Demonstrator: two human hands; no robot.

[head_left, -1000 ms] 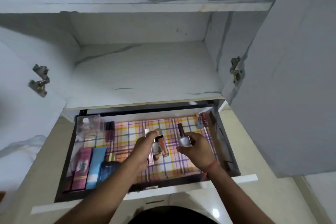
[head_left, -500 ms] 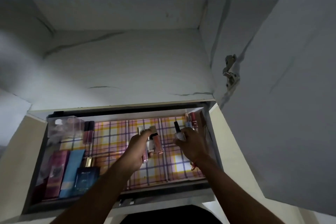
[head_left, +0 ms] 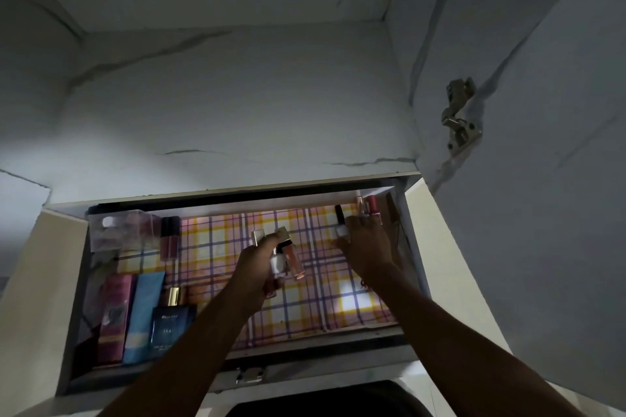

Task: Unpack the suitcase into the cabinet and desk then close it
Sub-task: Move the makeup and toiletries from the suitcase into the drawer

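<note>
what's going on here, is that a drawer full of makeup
Yes. A person is putting cosmetics into an open drawer lined with checked paper. The left hand grips a bunch of small bottles and tubes over the middle, while the right hand sets a nail polish bottle down near the back right corner. Boxes and a dark perfume bottle already lie along the left side.

Person, head view — two bare forearms rising from the lower edge, no sleeves showing on either. Left hand [head_left: 252, 269] bare, no ring or band visible. Right hand [head_left: 367, 247] bare; a thin thread-like band [head_left: 364, 284] sits at its wrist, reddish as far as the dim light allows — details too small to make out.
</note>
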